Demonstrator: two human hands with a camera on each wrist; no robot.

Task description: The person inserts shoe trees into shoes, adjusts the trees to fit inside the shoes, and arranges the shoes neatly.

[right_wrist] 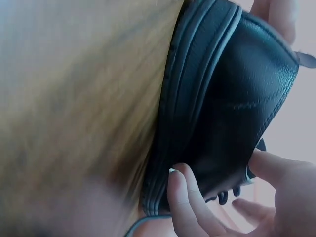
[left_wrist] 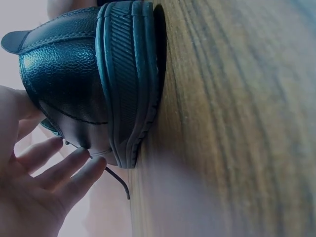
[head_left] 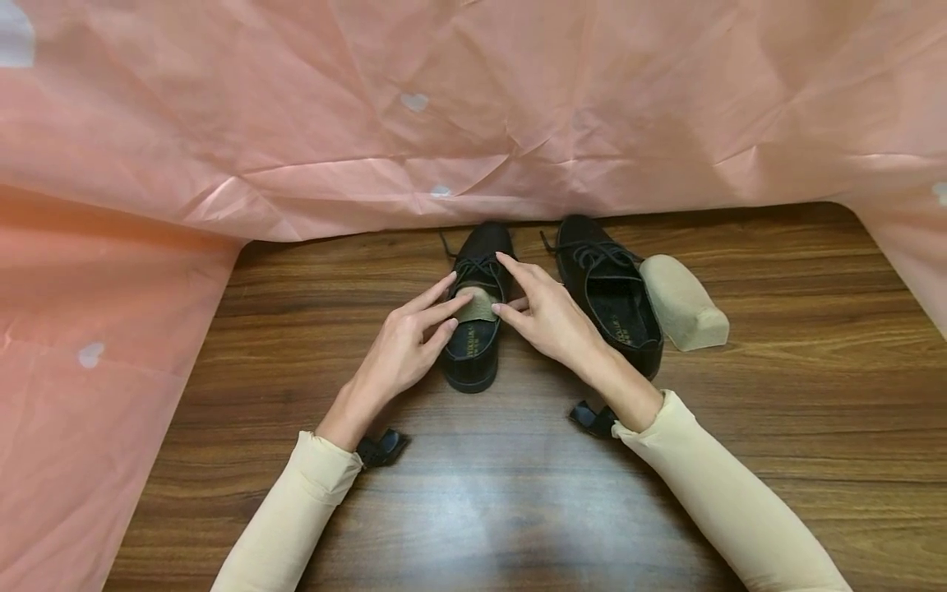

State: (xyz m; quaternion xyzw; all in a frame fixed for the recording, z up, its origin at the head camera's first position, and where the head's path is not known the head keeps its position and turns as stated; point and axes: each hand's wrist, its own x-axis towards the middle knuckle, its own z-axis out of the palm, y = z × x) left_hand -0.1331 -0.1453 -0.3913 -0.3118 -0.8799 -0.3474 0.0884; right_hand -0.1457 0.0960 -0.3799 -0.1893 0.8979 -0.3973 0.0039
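Observation:
A black lace-up shoe (head_left: 473, 362) stands upright on the table, toe pointing away. Part of a beige molded shoe insert (head_left: 477, 306) shows in its opening under the laces; its front part is hidden inside. My left hand (head_left: 405, 345) holds the shoe's left side, with the index fingertip on the insert. In the left wrist view, that hand's fingers (left_wrist: 74, 173) lie along the outer leather while the thumb is at the collar. My right hand (head_left: 551, 316) holds the right side, thumb at the insert's edge. Its fingers (right_wrist: 182, 197) press the outer side in the right wrist view.
The matching black shoe (head_left: 636, 349) stands to the right, its opening showing a dark insole. Another beige molded insert (head_left: 684, 304) lies against its right side. A pink curtain (head_left: 473, 107) hangs right behind both toes. The wooden table (head_left: 473, 510) stretches toward me.

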